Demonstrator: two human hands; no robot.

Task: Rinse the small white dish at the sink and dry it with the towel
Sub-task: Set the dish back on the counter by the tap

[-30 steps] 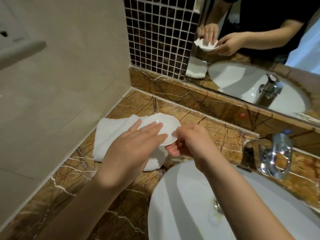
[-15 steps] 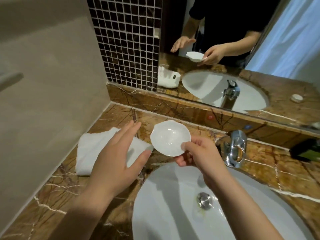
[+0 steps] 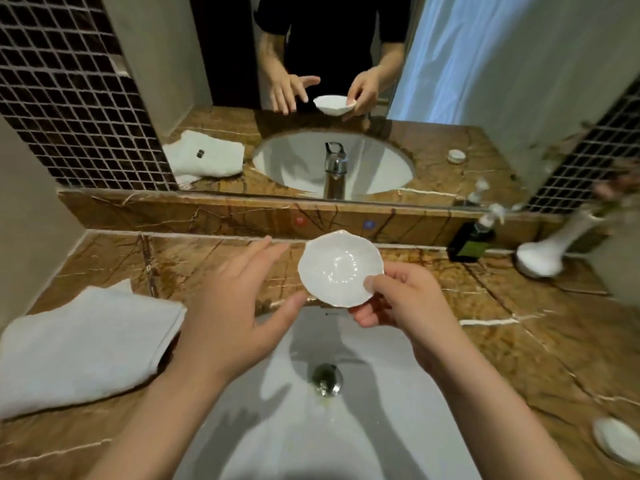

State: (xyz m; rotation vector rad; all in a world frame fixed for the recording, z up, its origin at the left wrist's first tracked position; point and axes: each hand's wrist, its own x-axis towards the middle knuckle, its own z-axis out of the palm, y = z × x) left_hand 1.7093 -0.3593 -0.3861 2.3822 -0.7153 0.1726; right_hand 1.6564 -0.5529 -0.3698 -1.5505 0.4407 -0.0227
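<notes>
The small white dish point(image 3: 341, 268) has come off the folded white towel point(image 3: 86, 341), where it lay a second ago, and is now held level over the far rim of the white basin point(image 3: 381, 393), pinched at its 4 o'clock edge between the thumb and curled fingers of the right hand point(image 3: 405, 303). The left hand point(image 3: 232, 306) has let go and hovers at the dish's 9 o'clock, fingers spread, empty. The towel lies apart at 8 o'clock; judging by this, rinsing comes next, no water visibly running.
</notes>
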